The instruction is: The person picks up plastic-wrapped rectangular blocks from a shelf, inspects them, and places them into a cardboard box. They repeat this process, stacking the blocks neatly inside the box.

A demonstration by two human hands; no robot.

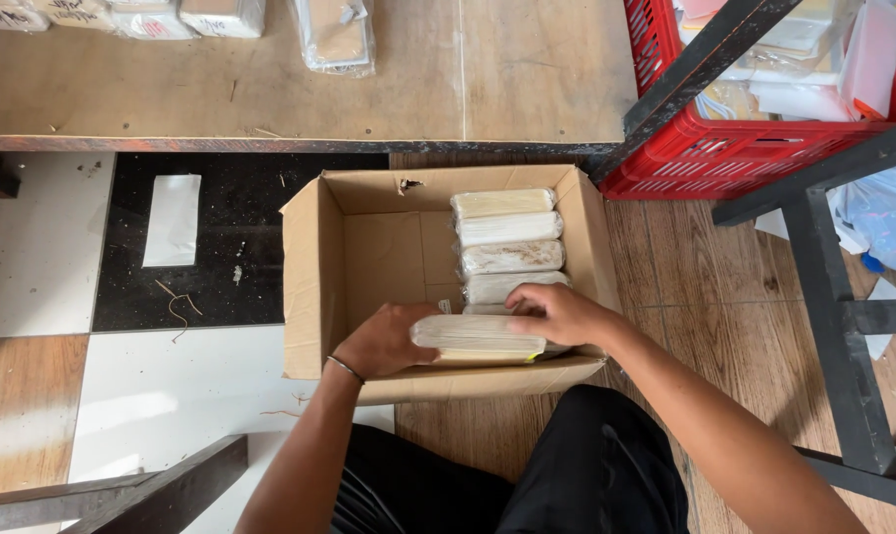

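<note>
Person is sitting over an open brown cardboard box [314,267] on the floor. Left hand [384,341] and right hand [557,314] are both gripping a flat, pale, plastic-wrapped packet [478,338], one hand at each end, fingers closed around it, inside the box at its near wall. Four similar wrapped packets [507,245] are standing in a row along the box's right side, just beyond the held one. A red plastic crate [705,158] is sitting to the box's upper right; a worn wooden tabletop [270,89] is lying beyond the box.
</note>
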